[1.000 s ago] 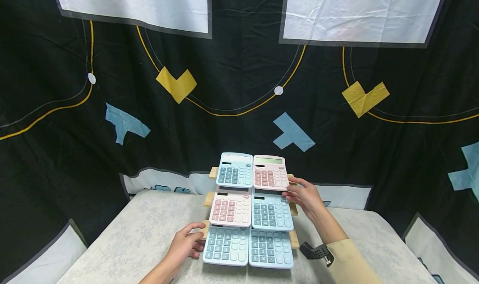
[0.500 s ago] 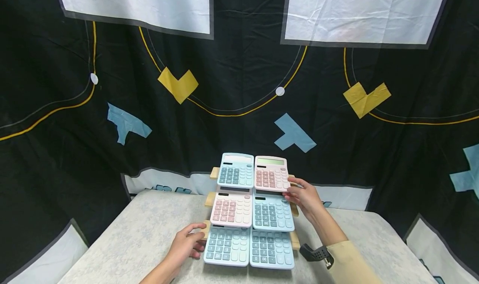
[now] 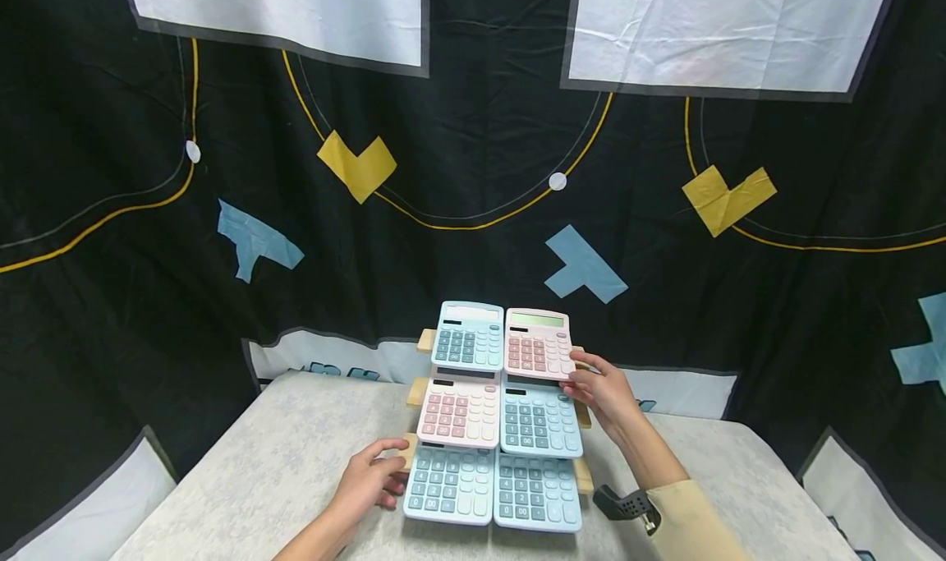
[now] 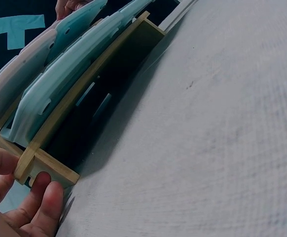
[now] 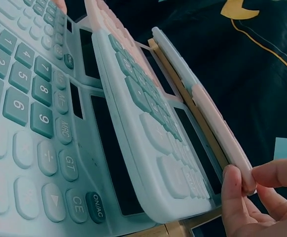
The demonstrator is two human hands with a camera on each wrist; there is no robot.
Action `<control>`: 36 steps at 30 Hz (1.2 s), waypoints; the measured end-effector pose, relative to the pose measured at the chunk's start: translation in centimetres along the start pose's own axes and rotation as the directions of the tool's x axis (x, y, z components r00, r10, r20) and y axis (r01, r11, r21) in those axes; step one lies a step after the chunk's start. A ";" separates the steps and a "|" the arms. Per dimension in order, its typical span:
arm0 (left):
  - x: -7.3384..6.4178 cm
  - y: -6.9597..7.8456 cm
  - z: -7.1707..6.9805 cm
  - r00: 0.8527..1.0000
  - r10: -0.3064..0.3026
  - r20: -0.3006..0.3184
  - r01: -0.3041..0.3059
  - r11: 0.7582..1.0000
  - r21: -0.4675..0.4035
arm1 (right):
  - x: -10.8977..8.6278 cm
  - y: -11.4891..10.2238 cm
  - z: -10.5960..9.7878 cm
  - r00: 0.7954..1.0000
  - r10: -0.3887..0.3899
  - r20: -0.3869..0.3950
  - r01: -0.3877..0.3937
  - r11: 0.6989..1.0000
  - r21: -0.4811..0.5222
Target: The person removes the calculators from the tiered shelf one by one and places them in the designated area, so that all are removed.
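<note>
Pink calculator (image 3: 537, 346), top right on the wooden rack (image 3: 417, 393), is pinched by the right hand (image 3: 604, 390); rack end's gripped by the left hand (image 3: 367, 477). Probably light, stiff, kinda slick, best held by its edges.

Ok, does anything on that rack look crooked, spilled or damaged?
Nothing stands out. The calculators sit two to a tier on the wooden rack, with no spill or damage visible. The right hand pinches the top-right pink calculator near its lower corner.
</note>
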State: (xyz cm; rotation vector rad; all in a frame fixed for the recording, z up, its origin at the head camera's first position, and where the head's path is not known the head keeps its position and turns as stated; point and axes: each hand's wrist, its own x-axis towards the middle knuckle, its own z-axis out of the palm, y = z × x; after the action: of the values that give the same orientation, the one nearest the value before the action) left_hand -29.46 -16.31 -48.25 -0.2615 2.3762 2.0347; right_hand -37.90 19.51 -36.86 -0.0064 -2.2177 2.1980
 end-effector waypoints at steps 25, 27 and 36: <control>-0.2 0.2 0.1 1.000 -0.002 -0.004 0.002 1.000 -0.001 | -0.8 -0.4 -1.0 0.999 0.037 0.008 -0.038 0.994 0.100; -0.2 0.2 0.1 1.000 0.001 -0.003 -0.001 1.000 -0.002 | -0.8 -0.4 -1.1 0.999 0.039 0.004 -0.039 0.994 0.107; -0.1 0.1 0.1 1.000 -0.003 -0.004 0.004 1.000 0.005 | -1.4 -0.6 -1.8 0.999 0.039 0.000 -0.039 0.995 0.093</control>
State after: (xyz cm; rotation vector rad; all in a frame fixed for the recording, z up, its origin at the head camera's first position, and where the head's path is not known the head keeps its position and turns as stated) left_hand -29.37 -16.17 -48.11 -0.2695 2.3810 2.0283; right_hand -36.45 21.28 -36.24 -0.0510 -2.1295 2.3186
